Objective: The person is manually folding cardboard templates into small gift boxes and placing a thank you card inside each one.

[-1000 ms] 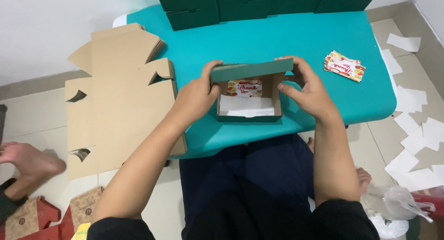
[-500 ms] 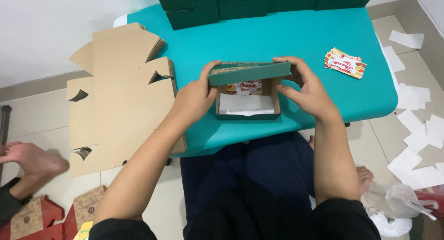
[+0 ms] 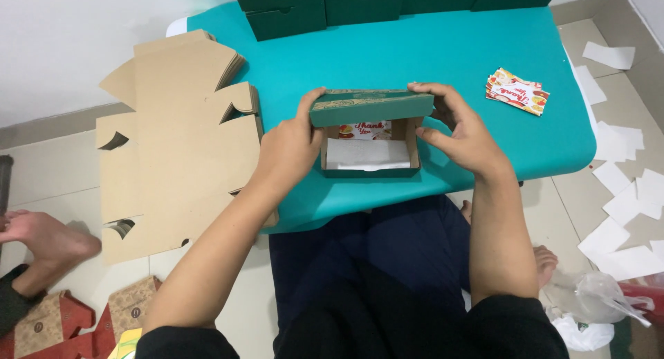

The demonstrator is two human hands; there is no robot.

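Holding the green box [image 3: 370,134], my left hand [image 3: 290,148] and right hand [image 3: 467,134] pinch its half-shut lid [image 3: 371,108]; white paper [image 3: 366,153] lies inside.

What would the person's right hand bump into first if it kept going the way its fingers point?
Likely the green lid of the small box: the right hand points leftward and its fingertips already rest on the lid's right end.

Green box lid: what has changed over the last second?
The lid has swung down toward the front, now partly covering the green box. Both hands, left and right, still grip its ends. The card stack and flat cardboard stayed put.
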